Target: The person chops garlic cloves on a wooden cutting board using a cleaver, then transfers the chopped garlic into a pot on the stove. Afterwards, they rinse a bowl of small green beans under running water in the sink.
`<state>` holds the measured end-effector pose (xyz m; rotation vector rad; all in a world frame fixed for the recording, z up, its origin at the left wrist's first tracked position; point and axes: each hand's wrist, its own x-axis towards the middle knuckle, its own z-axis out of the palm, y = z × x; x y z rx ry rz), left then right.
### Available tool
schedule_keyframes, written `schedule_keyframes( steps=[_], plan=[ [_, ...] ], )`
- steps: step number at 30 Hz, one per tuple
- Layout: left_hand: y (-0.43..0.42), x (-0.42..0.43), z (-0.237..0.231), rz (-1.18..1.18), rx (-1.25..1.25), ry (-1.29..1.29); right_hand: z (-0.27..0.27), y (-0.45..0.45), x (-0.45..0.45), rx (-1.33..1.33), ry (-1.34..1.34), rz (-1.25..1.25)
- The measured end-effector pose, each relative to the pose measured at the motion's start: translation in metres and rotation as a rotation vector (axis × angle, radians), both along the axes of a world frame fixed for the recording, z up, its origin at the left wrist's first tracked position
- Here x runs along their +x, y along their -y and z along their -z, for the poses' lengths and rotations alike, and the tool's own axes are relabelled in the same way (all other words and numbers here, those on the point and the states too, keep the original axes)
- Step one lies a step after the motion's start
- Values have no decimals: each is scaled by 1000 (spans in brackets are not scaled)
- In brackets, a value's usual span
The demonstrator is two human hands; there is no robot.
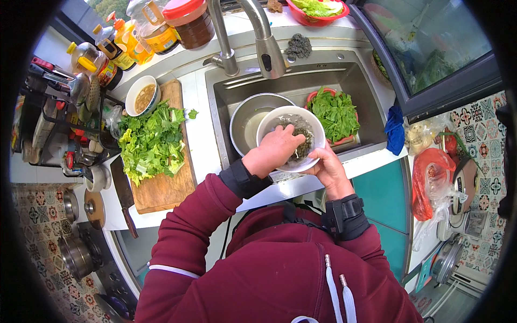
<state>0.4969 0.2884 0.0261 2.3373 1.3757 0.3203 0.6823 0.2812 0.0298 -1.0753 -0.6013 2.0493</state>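
Note:
My right hand (330, 167) grips the near right rim of a white bowl (263, 126), thumb at the edge. The bowl is tilted over the front of the sink. Inside it lie small dark green beans or seeds (303, 141), apparently in water. My left hand (278, 148) reaches into the bowl, its fingertips among the beans; whether they pinch any is hidden. Behind the bowl, partly covered by it, a metal basin (239, 125) with cloudy water sits in the sink. To its right, leafy greens (334, 113) fill a red colander (346, 140).
A faucet (270, 56) overhangs the sink (363, 89). Chopped greens (151, 147) and a bowl of brownish food (131, 99) sit on a wooden cutting board (165, 198), beside a cleaver (123, 187). An open window sash (448, 89) juts in at right. Bottles (135, 44) line the sill.

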Motion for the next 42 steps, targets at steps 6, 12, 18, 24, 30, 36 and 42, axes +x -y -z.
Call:
schedule_keyframes(
  steps=[6, 12, 18, 24, 30, 36, 42],
  plan=[
    [-11, -5, 7, -35, -1, 42, 2, -2, -3, -6, 21, -8],
    [-4, -6, -8, -136, 179, -81, -1, -3, -4, -10, 21, -7],
    [5, 9, -8, -165, 61, -97, 0, -3, -7, -16, 16, -17],
    [4, 4, 8, 41, -115, 116, 3, 0, -8, -9, 11, -6],
    [0, -1, 13, 60, -96, 160, 2, 2, -8, -21, 13, -8],
    [1, 6, 2, -161, -81, 138, 3, 1, -7, -8, -12, 2],
    [-1, -4, -7, -197, 142, 16, 5, 1, -5, -17, -10, 3]
  ],
)
